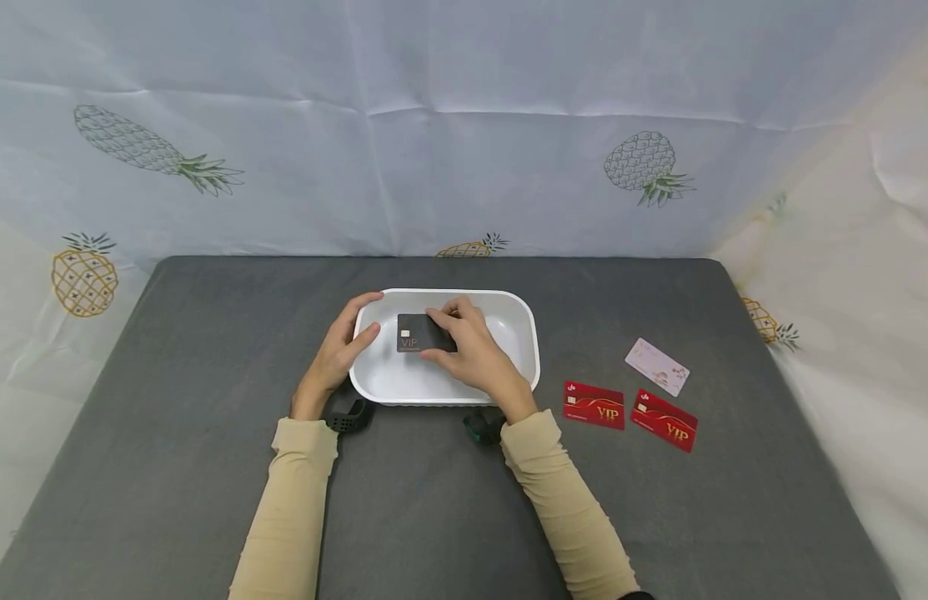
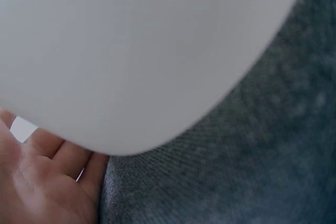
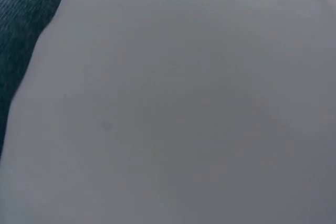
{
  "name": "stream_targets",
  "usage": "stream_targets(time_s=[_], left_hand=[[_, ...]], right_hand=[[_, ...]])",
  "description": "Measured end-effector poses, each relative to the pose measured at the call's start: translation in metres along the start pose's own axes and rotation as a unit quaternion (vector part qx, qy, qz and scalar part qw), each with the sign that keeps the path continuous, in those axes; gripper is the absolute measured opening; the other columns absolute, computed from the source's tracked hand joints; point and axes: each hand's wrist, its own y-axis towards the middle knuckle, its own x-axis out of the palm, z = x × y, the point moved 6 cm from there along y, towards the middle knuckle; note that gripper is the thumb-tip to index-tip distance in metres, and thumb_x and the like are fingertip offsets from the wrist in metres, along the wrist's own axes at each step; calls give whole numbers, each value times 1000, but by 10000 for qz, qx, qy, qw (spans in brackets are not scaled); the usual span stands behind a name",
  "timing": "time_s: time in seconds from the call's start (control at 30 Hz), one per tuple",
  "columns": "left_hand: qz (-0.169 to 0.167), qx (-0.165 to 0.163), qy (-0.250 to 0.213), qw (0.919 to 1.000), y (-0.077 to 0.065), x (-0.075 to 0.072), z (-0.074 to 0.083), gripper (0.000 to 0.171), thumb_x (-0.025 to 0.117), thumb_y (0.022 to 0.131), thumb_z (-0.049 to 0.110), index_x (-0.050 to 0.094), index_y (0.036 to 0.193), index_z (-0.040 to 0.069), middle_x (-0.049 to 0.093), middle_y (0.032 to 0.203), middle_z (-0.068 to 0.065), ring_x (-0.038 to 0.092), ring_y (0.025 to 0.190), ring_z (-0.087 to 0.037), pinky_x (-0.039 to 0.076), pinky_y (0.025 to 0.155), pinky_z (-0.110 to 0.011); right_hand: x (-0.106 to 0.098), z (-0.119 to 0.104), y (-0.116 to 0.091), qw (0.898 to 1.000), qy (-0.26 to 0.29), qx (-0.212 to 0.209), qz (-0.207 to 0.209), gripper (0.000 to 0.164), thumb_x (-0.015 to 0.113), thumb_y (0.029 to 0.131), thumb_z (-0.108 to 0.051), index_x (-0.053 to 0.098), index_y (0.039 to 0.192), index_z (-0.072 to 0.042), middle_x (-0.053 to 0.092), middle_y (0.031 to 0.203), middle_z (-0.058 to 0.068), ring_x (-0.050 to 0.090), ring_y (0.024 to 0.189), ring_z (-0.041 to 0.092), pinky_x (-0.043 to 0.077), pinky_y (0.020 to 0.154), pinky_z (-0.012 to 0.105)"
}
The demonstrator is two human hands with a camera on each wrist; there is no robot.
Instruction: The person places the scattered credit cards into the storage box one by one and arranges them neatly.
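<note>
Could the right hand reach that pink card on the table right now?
Probably, once the right hand lets go of the black card: only the rim of the white tray seems in the way, and nothing covers the pink card.

Screened-off workspace: pineapple-print cloth (image 1: 464, 175), grey table (image 1: 186, 392).

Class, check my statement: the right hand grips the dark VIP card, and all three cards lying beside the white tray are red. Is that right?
Not quite: the head view shows two red cards and one pale pink card beside the white tray. The right hand does grip the dark VIP card.
</note>
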Motion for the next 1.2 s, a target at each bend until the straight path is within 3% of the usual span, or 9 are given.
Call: stream_targets(time_s=[0.3, 0.6, 0.8, 1.2], left_hand=[[-73, 91, -35, 9999, -1, 1, 0, 52, 49, 101, 4, 39, 151, -2, 44, 148, -30, 52, 120, -8, 46, 93, -16], [-111, 159, -72, 9998, -1, 2, 0, 52, 49, 101, 3, 38, 152, -3, 44, 148, -31, 53, 118, -5, 46, 93, -15], [-51, 170, -72, 9998, -1, 0, 0, 52, 49, 101, 3, 39, 152, -1, 46, 146, -30, 55, 117, -8, 48, 90, -16], [-6, 215, 12, 9998, -1, 0, 1, 50, 49, 102, 5, 41, 151, -1, 46, 148, -29, 52, 120, -6, 44, 96, -14]], right_hand=[[19, -7, 13, 9996, -174, 229, -16, 61, 78, 91, -20, 56, 142, 3, 53, 127, 20, 51, 115, 34, 44, 104, 44], [36, -4, 17, 9962, -477, 655, -324, 62, 79, 90, -25, 58, 143, -2, 52, 130, 17, 45, 114, 33, 44, 104, 43], [42, -3, 18, 9925, -687, 921, -424, 61, 79, 90, -28, 59, 142, -4, 53, 130, 18, 43, 114, 33, 45, 103, 43], [44, 0, 19, 9900, -508, 1168, -598, 61, 76, 94, -26, 54, 147, -8, 45, 138, 18, 37, 123, 36, 40, 109, 45]])
